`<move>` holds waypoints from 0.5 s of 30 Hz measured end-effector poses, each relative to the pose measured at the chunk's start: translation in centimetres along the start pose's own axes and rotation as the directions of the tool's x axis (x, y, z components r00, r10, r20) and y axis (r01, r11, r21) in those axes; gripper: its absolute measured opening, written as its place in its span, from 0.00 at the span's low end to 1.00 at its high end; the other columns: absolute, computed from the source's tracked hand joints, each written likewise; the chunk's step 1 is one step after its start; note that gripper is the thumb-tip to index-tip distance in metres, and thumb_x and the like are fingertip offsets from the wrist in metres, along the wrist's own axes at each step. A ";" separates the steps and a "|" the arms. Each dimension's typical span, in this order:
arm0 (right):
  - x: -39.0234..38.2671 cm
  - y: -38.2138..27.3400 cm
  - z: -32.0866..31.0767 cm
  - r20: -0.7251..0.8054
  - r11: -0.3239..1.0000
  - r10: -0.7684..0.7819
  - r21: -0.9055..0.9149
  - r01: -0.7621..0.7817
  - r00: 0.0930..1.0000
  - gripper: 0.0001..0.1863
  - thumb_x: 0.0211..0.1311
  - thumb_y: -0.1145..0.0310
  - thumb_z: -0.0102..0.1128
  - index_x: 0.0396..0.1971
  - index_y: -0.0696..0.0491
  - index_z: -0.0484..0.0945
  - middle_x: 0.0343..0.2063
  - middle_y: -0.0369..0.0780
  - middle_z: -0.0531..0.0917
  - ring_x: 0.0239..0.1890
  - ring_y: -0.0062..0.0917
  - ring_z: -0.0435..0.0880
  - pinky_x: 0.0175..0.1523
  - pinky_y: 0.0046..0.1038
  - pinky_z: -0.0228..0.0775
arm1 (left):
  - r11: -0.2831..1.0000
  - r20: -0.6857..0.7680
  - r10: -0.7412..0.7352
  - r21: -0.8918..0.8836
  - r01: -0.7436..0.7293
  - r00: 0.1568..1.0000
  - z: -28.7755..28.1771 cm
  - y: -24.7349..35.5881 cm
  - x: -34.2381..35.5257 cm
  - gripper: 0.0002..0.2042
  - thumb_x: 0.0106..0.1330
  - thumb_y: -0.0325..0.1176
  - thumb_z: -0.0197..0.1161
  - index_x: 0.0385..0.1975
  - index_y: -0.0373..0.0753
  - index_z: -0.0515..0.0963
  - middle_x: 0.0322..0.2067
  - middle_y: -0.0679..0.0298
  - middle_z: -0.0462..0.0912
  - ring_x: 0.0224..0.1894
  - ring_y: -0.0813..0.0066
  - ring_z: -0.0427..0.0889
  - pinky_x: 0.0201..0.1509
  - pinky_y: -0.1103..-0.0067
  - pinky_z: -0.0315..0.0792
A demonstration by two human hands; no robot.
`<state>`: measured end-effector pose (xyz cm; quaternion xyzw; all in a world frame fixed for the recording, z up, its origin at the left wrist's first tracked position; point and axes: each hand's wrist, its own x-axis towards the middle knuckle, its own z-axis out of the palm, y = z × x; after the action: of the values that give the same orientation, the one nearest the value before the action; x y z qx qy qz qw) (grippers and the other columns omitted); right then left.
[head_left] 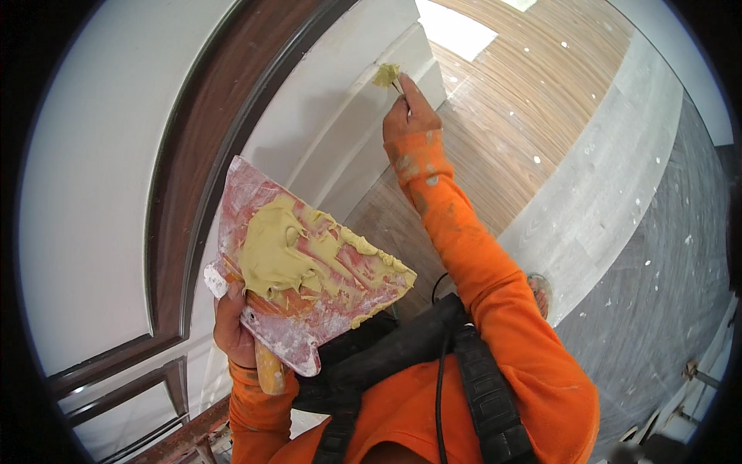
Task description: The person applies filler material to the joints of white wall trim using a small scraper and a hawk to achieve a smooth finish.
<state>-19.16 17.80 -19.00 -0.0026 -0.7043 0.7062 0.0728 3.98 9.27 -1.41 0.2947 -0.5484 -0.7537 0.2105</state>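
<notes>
My left hand (232, 329) grips a pink, plaster-smeared triangular board (344, 298) along with a wooden-handled tool (270, 367) beneath it. A thick mound of yellow putty (270, 243) lies on the board, with more along its right edge. My right hand (411, 112) is raised, closed on a small putty knife (395, 82) carrying a yellow blob. The blob is against or very near the white moulded wall trim (348, 108); I cannot tell whether it touches. Both my sleeves are orange and paint-stained on the right.
Brown framed panelling (189, 116) runs along the left. Far below, wood-look flooring (525, 116) in tan and grey bands has white specks. A red metal frame (205, 448) shows at bottom left. A foot (539, 290) shows beside my right arm; a dark cable hangs near my harness.
</notes>
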 end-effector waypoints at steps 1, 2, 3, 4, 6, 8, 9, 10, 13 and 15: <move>0.0 -0.1 0.1 0.005 0.999 -0.001 0.032 0.001 1.000 0.16 0.56 0.77 0.42 0.44 0.61 0.72 0.45 0.52 0.74 0.51 0.42 0.72 0.56 0.32 0.65 | 1.000 -0.003 0.000 -0.004 0.000 1.000 0.2 -0.1 0.1 0.20 0.61 0.36 0.46 0.48 0.27 0.68 0.46 0.51 0.74 0.47 0.65 0.75 0.52 0.71 0.71; 0.0 -0.3 0.3 0.011 0.998 -0.003 0.063 0.002 1.000 0.16 0.56 0.77 0.42 0.44 0.61 0.72 0.45 0.52 0.75 0.50 0.42 0.72 0.55 0.31 0.65 | 1.000 -0.007 0.001 -0.009 -0.001 1.000 0.4 -0.2 0.2 0.20 0.61 0.36 0.46 0.48 0.27 0.68 0.46 0.51 0.74 0.47 0.65 0.76 0.52 0.71 0.71; 0.0 -0.6 0.7 0.015 0.995 -0.005 0.100 0.003 1.000 0.16 0.56 0.77 0.42 0.44 0.61 0.72 0.45 0.52 0.75 0.49 0.43 0.73 0.55 0.31 0.65 | 0.996 0.001 0.044 0.076 -0.044 0.999 0.0 -0.3 0.3 0.20 0.61 0.36 0.46 0.48 0.27 0.68 0.46 0.51 0.74 0.47 0.65 0.76 0.52 0.71 0.71; -0.4 -0.6 1.0 0.008 0.997 -0.057 0.061 0.057 0.998 0.16 0.56 0.77 0.42 0.44 0.60 0.73 0.44 0.52 0.75 0.48 0.42 0.74 0.54 0.30 0.66 | 0.983 0.012 0.086 0.160 -0.086 0.996 -0.7 -0.5 0.5 0.20 0.61 0.36 0.46 0.48 0.27 0.68 0.46 0.51 0.74 0.47 0.65 0.75 0.52 0.71 0.71; -1.8 0.5 1.4 0.004 0.986 -0.163 -0.027 0.163 0.987 0.16 0.56 0.76 0.42 0.44 0.59 0.73 0.43 0.51 0.76 0.45 0.41 0.76 0.51 0.29 0.67 | 0.967 0.037 0.098 0.231 -0.103 0.995 -0.9 -0.6 0.6 0.20 0.61 0.36 0.46 0.48 0.27 0.67 0.46 0.51 0.74 0.48 0.65 0.75 0.52 0.71 0.70; -2.4 2.5 1.2 0.028 0.966 -0.247 -0.079 0.248 0.969 0.16 0.56 0.74 0.44 0.45 0.55 0.75 0.36 0.48 0.79 0.37 0.32 0.79 0.45 0.26 0.69 | 0.977 0.059 0.036 0.208 -0.047 0.998 -0.1 -0.7 1.2 0.20 0.62 0.36 0.46 0.49 0.27 0.67 0.46 0.51 0.74 0.48 0.65 0.75 0.53 0.71 0.69; -2.5 2.3 0.9 0.047 0.952 -0.288 -0.096 0.291 0.957 0.17 0.57 0.73 0.45 0.45 0.53 0.75 0.32 0.46 0.81 0.33 0.28 0.80 0.41 0.24 0.69 | 0.988 0.067 -0.001 0.155 -0.010 0.998 0.3 -0.8 1.4 0.20 0.62 0.36 0.46 0.49 0.28 0.66 0.47 0.51 0.73 0.49 0.65 0.74 0.53 0.71 0.69; -2.5 2.1 0.2 0.062 0.986 -0.151 -0.059 0.154 0.987 0.16 0.56 0.73 0.46 0.45 0.53 0.76 0.29 0.44 0.80 0.31 0.25 0.78 0.39 0.23 0.69 | 0.994 0.077 -0.036 0.102 0.029 0.996 0.8 -0.9 1.6 0.20 0.62 0.36 0.46 0.50 0.28 0.66 0.47 0.51 0.73 0.49 0.65 0.74 0.54 0.71 0.69; -1.5 0.8 -2.1 0.098 0.983 0.173 0.048 -0.178 0.980 0.16 0.55 0.73 0.48 0.44 0.52 0.77 0.23 0.38 0.78 0.24 0.17 0.74 0.33 0.20 0.67 | 0.995 0.121 -0.099 0.025 0.096 0.988 2.0 -1.3 2.0 0.20 0.63 0.37 0.46 0.50 0.28 0.66 0.47 0.52 0.73 0.50 0.65 0.73 0.55 0.71 0.68; -0.6 0.5 -2.4 0.105 0.948 0.272 0.141 -0.285 0.957 0.16 0.55 0.72 0.49 0.44 0.52 0.77 0.20 0.36 0.76 0.22 0.13 0.70 0.31 0.17 0.65 | 0.994 0.125 -0.111 0.035 0.108 0.986 2.1 -1.5 2.1 0.20 0.63 0.37 0.46 0.49 0.28 0.66 0.47 0.52 0.73 0.50 0.65 0.73 0.55 0.71 0.68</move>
<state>-18.36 20.08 -19.54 -0.0664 -0.6425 0.7612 -0.0574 1.01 9.90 -2.76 0.2789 -0.5540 -0.7737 0.1294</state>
